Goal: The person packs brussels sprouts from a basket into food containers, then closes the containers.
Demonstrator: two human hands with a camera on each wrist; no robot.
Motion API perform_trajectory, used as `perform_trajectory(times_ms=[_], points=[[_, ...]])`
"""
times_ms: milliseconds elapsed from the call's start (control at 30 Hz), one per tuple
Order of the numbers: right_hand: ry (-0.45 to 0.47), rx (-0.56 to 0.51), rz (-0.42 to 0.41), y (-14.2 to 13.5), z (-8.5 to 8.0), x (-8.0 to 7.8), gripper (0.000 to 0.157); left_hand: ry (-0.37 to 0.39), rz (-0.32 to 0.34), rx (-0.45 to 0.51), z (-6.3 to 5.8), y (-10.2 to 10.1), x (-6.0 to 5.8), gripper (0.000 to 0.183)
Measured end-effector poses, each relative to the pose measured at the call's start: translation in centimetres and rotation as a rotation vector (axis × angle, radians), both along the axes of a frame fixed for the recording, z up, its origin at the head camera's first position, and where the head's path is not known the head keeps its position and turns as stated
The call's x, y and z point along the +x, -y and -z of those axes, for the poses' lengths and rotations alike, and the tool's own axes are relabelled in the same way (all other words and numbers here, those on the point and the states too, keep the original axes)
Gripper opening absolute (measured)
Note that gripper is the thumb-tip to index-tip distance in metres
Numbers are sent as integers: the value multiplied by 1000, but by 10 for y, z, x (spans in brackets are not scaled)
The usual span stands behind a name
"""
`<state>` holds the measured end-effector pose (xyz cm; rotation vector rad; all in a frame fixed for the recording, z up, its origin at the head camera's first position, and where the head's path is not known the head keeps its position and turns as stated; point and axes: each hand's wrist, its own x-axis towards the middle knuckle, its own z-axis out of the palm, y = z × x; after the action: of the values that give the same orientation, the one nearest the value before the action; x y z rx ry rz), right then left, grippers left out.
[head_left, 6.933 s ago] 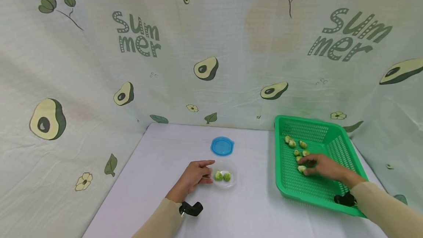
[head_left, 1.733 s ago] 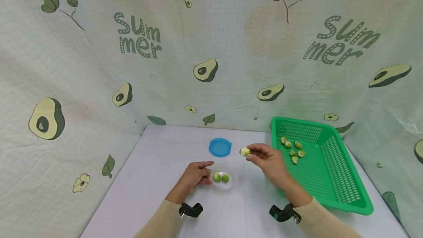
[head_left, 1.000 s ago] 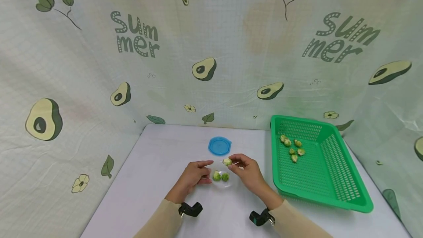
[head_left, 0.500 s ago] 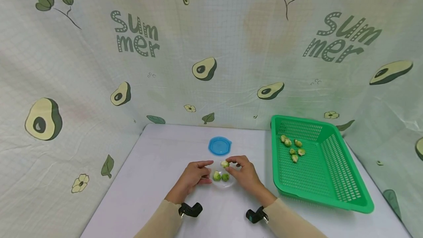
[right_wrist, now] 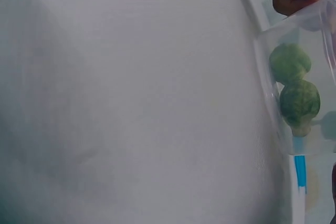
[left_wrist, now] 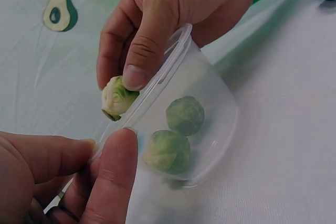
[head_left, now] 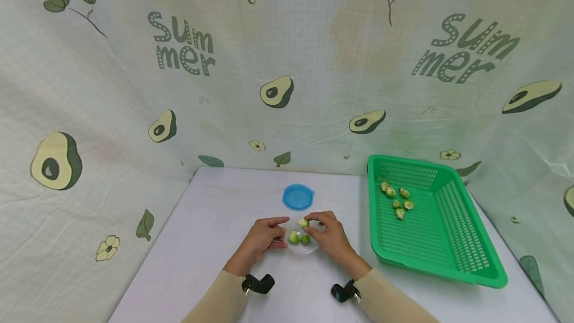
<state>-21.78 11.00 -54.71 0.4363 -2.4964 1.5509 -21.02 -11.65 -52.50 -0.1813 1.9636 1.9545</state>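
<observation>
My left hand [head_left: 262,240] pinches the rim of a round, clear plastic container [left_wrist: 218,129] between thumb and finger. Two green Brussels sprouts [head_left: 294,238] lie at its bottom, visible through the wall in both wrist views. Over the container's opening, my right hand [head_left: 333,237] holds another Brussels sprout [left_wrist: 118,98], paler at one end, between thumb and fingertips. In the left wrist view this sprout is right at the rim, with the thumb on its upper side. The right wrist view shows the container at its right edge, while the held sprout is out of sight there.
A blue lid [head_left: 298,197] lies flat on the white-covered table [head_left: 202,223] behind the container. At the right stands a green perforated basket [head_left: 444,248] with several Brussels sprouts [head_left: 399,213] toward its left side. A printed cloth [head_left: 242,54] hangs behind and around the table.
My right hand has left the basket with a Brussels sprout and moved left to the container, lowering the sprout at its opening. The left hand has stayed at the rim.
</observation>
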Motion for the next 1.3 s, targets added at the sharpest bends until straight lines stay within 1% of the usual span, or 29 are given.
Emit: perform_trajectory(times_ms=[167, 433, 600, 733, 1000, 1167, 1300], points=[[-30, 12, -16, 0, 1, -2, 31, -8, 5, 7, -1, 0, -1, 46], [-44, 53, -7, 0, 1, -2, 32, -18, 4, 8, -2, -1, -1, 45], [-52, 52, -1, 0, 1, -2, 32, -15, 2, 3, -1, 0, -1, 45], [-44, 41, -2, 0, 2, -1, 31, -13, 1, 1, -1, 0, -1, 45], [13, -3, 20, 1, 2, -1, 30, 9, -8, -7, 1, 1, -1, 43], [26, -30, 27, 0, -3, -2, 28, 7, -2, -14, 1, 1, 0, 43], [28, -59, 26, 0, -12, -1, 27, 9, 1, -22, 0, 0, 0, 43]])
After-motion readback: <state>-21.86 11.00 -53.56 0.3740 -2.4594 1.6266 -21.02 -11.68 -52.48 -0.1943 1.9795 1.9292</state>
